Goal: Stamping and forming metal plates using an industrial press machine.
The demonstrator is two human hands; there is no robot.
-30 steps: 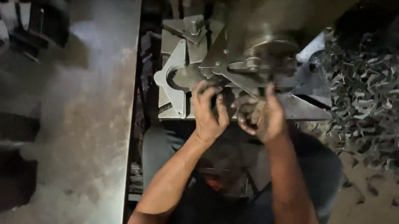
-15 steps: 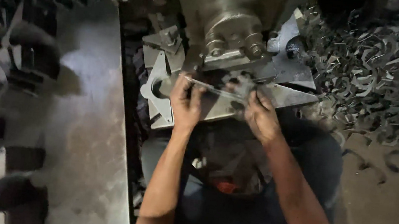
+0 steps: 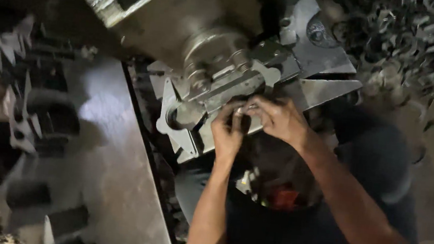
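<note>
Both my hands meet at the front of a metal press machine (image 3: 204, 40). My left hand (image 3: 228, 131) and my right hand (image 3: 277, 118) pinch a small flat metal piece (image 3: 244, 109) between their fingertips, just below the machine's die block (image 3: 237, 78). A flat cut-out steel plate (image 3: 174, 120) lies under the die, to the left of my left hand. The piece itself is mostly hidden by my fingers.
A heap of curled metal scraps (image 3: 413, 46) fills the upper right. A grey steel bench top (image 3: 115, 170) runs down the left, with dark stamped parts (image 3: 29, 118) stacked beside it. My lap and dark clothing (image 3: 292, 221) sit below the hands.
The view has swung and tilted, so the machine now sits higher and rotated. My hands have come closer together at the die, fingertips now touching on the small piece.
</note>
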